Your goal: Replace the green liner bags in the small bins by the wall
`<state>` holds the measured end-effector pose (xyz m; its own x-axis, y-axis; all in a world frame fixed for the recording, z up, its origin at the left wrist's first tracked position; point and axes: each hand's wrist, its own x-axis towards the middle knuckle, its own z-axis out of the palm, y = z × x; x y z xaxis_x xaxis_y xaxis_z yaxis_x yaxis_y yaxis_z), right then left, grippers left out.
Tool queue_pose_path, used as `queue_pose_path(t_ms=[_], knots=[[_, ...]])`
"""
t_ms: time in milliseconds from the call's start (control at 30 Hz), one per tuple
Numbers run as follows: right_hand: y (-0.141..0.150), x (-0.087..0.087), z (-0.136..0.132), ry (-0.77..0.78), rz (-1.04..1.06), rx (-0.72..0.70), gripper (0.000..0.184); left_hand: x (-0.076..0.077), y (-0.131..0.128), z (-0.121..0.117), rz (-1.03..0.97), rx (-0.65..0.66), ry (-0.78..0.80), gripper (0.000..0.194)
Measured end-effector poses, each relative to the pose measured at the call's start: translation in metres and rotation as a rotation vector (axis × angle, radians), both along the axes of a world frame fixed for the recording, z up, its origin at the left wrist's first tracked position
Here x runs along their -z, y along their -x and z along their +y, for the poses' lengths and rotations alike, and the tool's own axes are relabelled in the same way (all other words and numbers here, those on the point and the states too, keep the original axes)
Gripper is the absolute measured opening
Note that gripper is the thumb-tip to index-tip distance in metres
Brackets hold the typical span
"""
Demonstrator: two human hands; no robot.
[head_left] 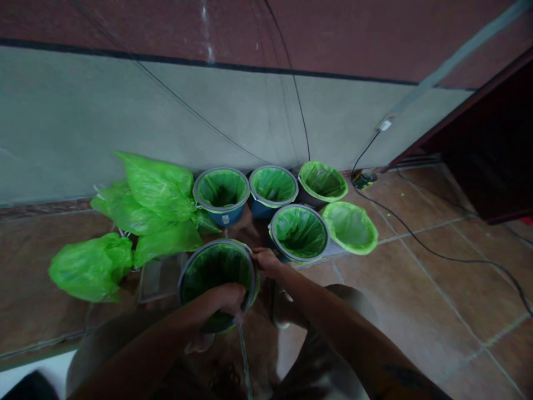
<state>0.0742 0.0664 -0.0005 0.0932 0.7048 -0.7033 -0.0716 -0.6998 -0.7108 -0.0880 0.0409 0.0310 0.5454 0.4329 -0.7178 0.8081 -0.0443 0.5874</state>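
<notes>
Between my knees stands a bucket (pixel 183 272) with a grey rim and a green plastic bag lining it. My left hand (pixel 231 299) reaches over its opening and is closed at the rim on the near right side, its fingertips partly hidden. At the far right of the same rim, my right hand (pixel 266 261) grips the edge with bent fingers, where the green liner folds over outside. Just right of my right hand is another lined bucket (pixel 300 232), tilted slightly toward me.
Along the wall stand a lined bucket (pixel 222 191), a second lined bucket (pixel 273 188) and a green-lined bin (pixel 323 181); a pale lined bin (pixel 350 226) is nearer. Filled green bags (pixel 160 191) lie left beside a clear plastic tray (pixel 156 278). A black cable (pixel 441 256) crosses the floor.
</notes>
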Motion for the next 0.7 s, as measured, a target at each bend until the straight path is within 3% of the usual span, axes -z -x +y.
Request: queue_pose_path(t_ms=[100, 167, 300, 367, 467, 567, 700], knots=[[0.0, 0.001, 0.0, 0.006, 0.022, -0.091, 0.021, -0.005, 0.005, 0.021, 0.135, 0.196, 0.158, 0.035], [-0.001, 0.0, -0.001, 0.0, 0.032, -0.116, 0.027, -0.008, 0.005, 0.035, 0.125, 0.095, 0.131, 0.04], [-0.002, -0.001, -0.007, -0.032, 0.029, -0.152, 0.034, -0.003, -0.003, 0.045, -0.009, -0.271, -0.013, 0.033], [-0.001, -0.001, -0.008, -0.05, 0.017, -0.163, 0.034, 0.0, -0.007, 0.04, -0.046, -0.309, 0.03, 0.027], [0.002, -0.001, -0.007, -0.076, -0.008, -0.166, 0.032, 0.003, -0.011, 0.027, -0.043, -0.213, 0.034, 0.027], [0.003, -0.002, -0.005, -0.144, -0.129, -0.205, 0.024, 0.002, -0.013, 0.015, 0.04, -0.024, -0.136, 0.026], [-0.002, -0.009, -0.003, -0.245, -0.58, -0.53, 0.014, -0.005, -0.007, 0.024, 0.106, 0.036, -0.282, 0.022]])
